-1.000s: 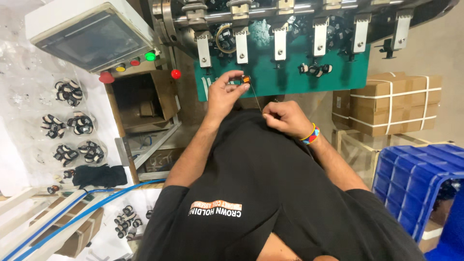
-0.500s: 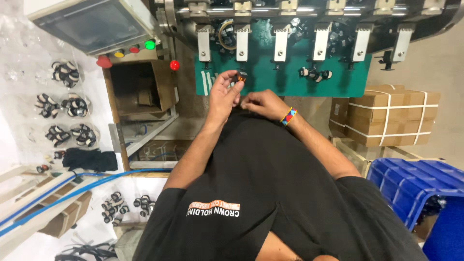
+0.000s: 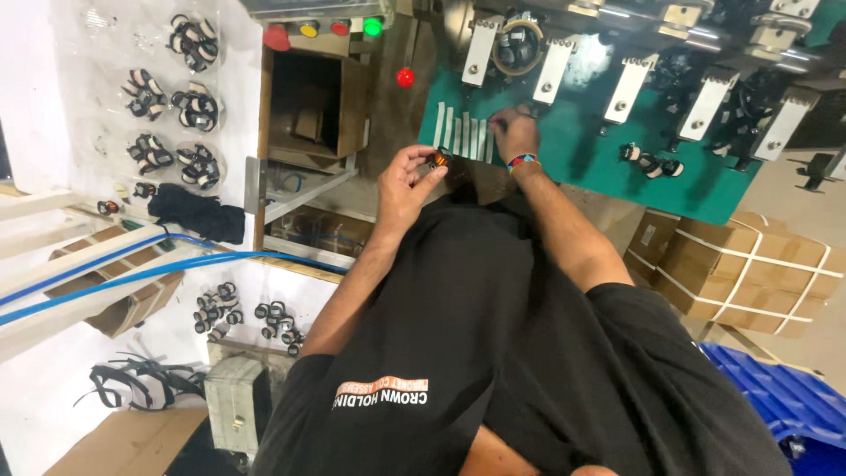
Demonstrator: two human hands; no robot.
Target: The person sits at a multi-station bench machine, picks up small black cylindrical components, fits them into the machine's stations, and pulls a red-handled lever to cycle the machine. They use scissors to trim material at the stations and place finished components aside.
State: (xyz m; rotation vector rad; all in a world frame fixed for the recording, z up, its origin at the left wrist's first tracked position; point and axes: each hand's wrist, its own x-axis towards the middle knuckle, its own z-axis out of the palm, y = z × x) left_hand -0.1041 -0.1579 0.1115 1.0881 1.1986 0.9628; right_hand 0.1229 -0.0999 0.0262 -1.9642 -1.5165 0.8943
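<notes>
left hand (image 3: 404, 183): fingers pinching a small orange-and-black coil part (image 3: 438, 159), held just below the green panel (image 3: 582, 150). right hand (image 3: 515, 132): on the green panel, fingers pressed together at the row of pale strips (image 3: 460, 132) along its lower left edge.

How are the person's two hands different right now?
The left hand is close to the body, while the right hand reaches further out to the white strips on the green panel. The left hand pinches a small orange-and-dark coil part; whether the right hand holds anything cannot be seen. The right wrist wears a colourful wristband; the left wrist is bare. Both hands are bare, without gloves.
</notes>
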